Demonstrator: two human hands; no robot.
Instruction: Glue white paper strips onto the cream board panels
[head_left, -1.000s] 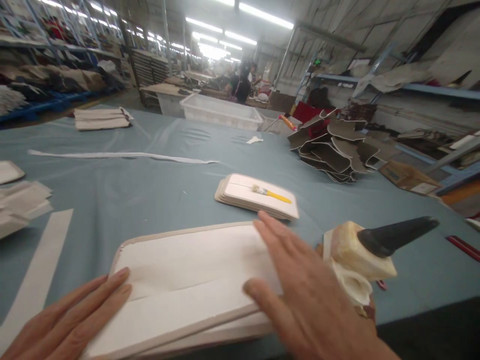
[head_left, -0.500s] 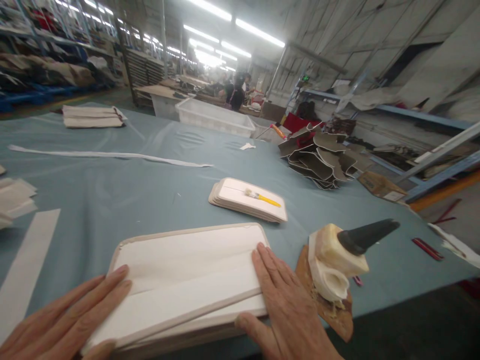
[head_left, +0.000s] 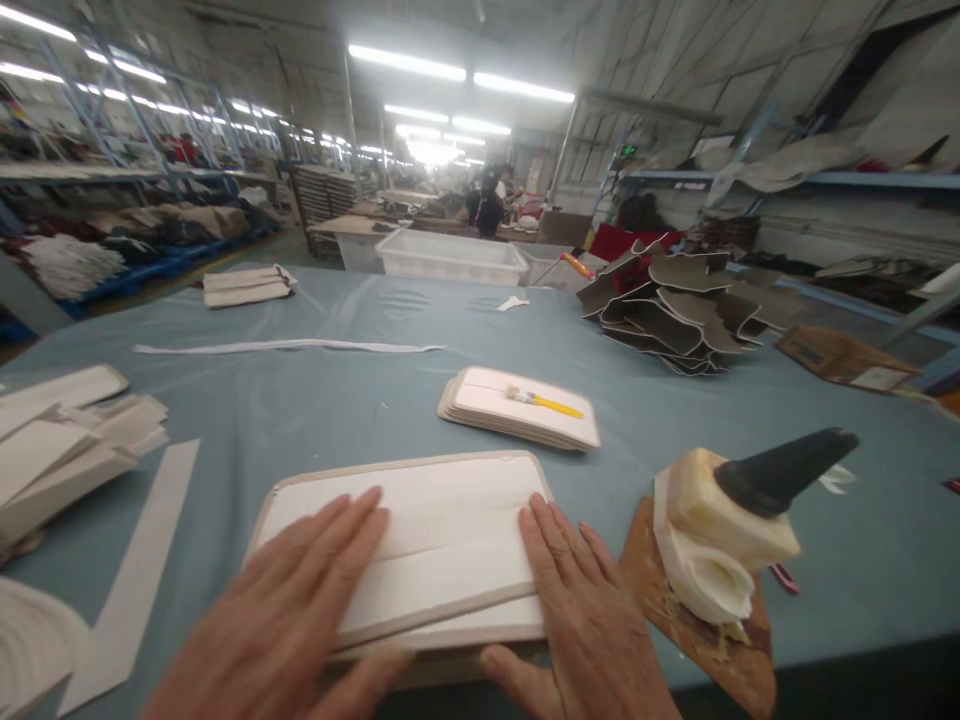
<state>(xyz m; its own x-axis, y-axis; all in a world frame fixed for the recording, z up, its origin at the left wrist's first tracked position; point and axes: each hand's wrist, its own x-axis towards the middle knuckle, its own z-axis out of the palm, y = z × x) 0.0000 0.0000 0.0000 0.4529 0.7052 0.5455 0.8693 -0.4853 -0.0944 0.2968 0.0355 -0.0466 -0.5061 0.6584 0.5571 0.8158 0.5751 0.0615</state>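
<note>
In front of me lies a stack of white rectangular panels [head_left: 450,570] with beige rims and rounded corners. The top one sits slightly skewed over the panel beneath. My left hand [head_left: 292,600] rests flat across its left part, fingers stretched out and slightly blurred. At the right edge lies my right hand [head_left: 585,600], fingers flat on the surface and thumb down by the front side. Just right of it, a glue-crusted plastic container [head_left: 720,530] with a black conical end stands on a brown board [head_left: 750,670]. Behind, a yellow-handled brush [head_left: 551,404] lies on a smaller panel stack [head_left: 487,420].
Pale strips and pieces [head_left: 82,450] are heaped at the left, near a long white strip [head_left: 142,570]. A thin cord [head_left: 292,346] crosses the blue-green table [head_left: 337,410]. Dark curved sheets [head_left: 675,310] and a white crate [head_left: 450,258] stand farther back. A person [head_left: 486,208] is in the distance.
My left hand has slid right, from the panel's left edge onto its upper surface. My right hand stays at the right edge. The view has turned left and levelled.
</note>
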